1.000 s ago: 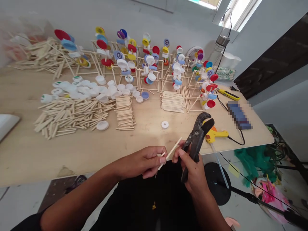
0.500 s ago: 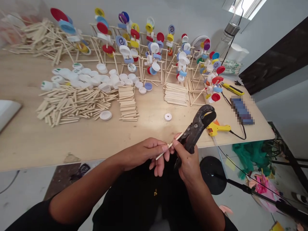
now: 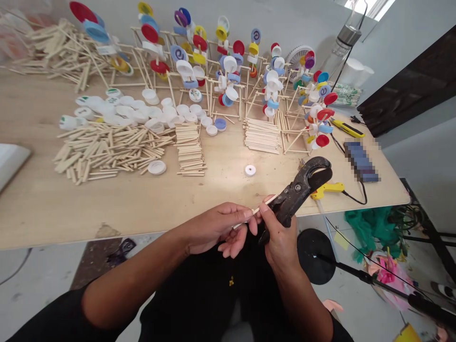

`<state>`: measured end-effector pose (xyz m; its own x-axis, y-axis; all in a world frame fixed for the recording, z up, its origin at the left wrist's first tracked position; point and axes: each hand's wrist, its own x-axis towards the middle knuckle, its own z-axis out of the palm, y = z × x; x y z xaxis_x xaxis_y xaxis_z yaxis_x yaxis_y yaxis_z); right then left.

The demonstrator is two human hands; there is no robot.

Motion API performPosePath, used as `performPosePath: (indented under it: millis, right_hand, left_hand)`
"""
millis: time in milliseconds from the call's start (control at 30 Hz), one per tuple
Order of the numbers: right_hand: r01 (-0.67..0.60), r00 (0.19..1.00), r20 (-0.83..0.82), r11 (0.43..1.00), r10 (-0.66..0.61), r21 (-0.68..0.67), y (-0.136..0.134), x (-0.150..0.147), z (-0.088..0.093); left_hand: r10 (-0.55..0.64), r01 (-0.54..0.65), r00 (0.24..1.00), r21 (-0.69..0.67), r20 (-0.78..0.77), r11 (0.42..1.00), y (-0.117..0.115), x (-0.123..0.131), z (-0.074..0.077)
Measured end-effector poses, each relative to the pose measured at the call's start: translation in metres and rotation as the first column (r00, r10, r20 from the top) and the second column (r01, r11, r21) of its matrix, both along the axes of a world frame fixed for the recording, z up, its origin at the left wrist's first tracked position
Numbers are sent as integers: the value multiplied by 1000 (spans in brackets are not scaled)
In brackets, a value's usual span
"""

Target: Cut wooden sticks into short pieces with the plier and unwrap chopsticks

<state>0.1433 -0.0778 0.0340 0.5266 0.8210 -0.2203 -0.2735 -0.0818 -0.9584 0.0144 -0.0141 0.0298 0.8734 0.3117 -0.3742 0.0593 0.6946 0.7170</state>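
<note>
In the head view, the cutter (image 3: pixel 297 190) is gripped in the right hand (image 3: pixel 283 240), by whose thumb and forefinger 1 stick (image 3: pixel 255 210) is also pinched beside the cutter's handles. The stick is steadied, just left of the cutter, between the thumb and fingers of the left hand (image 3: pixel 223 225), whose lower fingers are loosely curled. No stick is seen in the cutter's mouth; whether this piece is already trimmed cannot be told. Well beyond the cutter, models (image 3: pixel 231 92) of sticks and caps are stood in rows and seem largely assembled. Left of the cutter, 2 stacks (image 3: pixel 261 135) are neatly laid, apparently sorted, while a pile (image 3: pixel 114 147) and loose caps (image 3: pixel 124 111) farther left are judged unused, so much material is left.
</note>
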Motion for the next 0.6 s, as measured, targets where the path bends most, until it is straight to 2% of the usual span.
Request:
performPosePath:
  millis: [267, 433, 600]
  right_hand:
    - [34, 999, 33, 999, -33, -24, -1, 1, -1]
    - [44, 998, 53, 999, -43, -21, -5, 0, -3]
    - [-30, 996, 90, 999, 28, 13, -8, -2, -3]
  left_hand:
    - [-9, 10, 1000, 53, -20, 999, -1, 1, 0]
    - [57, -56, 998, 110, -1, 992, -3, 1, 2]
    - [62, -62, 998, 83, -1, 995, -5, 1, 3]
